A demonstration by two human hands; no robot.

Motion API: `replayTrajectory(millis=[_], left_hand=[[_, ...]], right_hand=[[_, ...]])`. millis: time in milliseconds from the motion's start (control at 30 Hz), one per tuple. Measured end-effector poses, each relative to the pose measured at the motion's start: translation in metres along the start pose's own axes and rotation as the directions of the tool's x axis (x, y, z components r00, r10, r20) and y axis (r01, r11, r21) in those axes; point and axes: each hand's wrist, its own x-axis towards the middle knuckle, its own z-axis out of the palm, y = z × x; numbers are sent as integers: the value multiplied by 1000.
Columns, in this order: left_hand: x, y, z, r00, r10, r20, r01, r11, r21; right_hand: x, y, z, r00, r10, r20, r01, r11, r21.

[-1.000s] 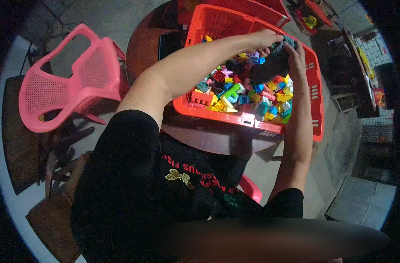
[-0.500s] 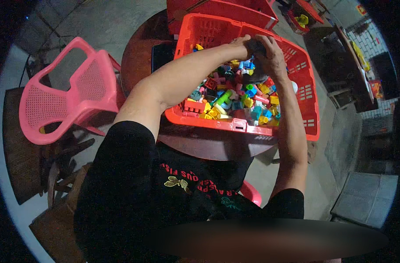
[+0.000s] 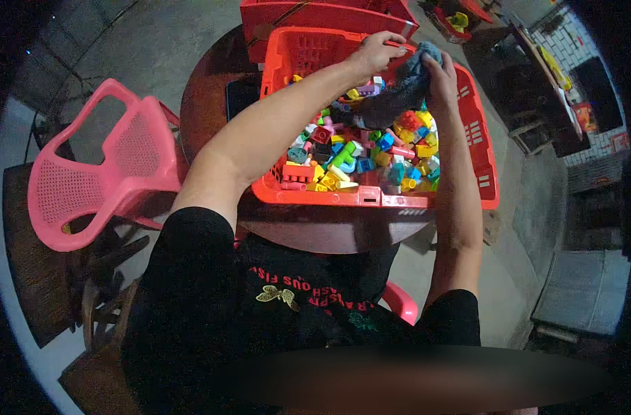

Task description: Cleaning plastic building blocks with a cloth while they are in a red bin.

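Observation:
A dark grey-blue cloth [image 3: 404, 88] hangs over the far part of a red plastic basket [image 3: 308, 196] filled with colourful toy building blocks [image 3: 346, 155]. My right hand [image 3: 440, 72] is closed on the cloth's upper end, where it bunches up. Just left of it, my left hand [image 3: 381, 54] is held over the basket's far rim, its fingers pointing right and apart with nothing visible in them. Some blocks lie hidden beneath the cloth and my forearms.
The basket stands on a round brown table [image 3: 315, 234]. Behind it sits a red box [image 3: 329, 24], and a dark flat object [image 3: 240, 100] lies left of the basket. A pink plastic armchair [image 3: 108, 166] stands to the left. At the right is a grey box-like piece [image 3: 583, 294].
My hands have moved apart. The cloth, bunched between them before, now hangs spread from my right hand, and my left hand has come off it to the left.

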Motion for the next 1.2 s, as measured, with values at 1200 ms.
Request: replayTrajectory(millis=[1200], left_hand=[[3,-17,-7,966,-218,137,254,901,-352]], right_hand=[[-15,2,21,810,-358,465,576,334,-746]])
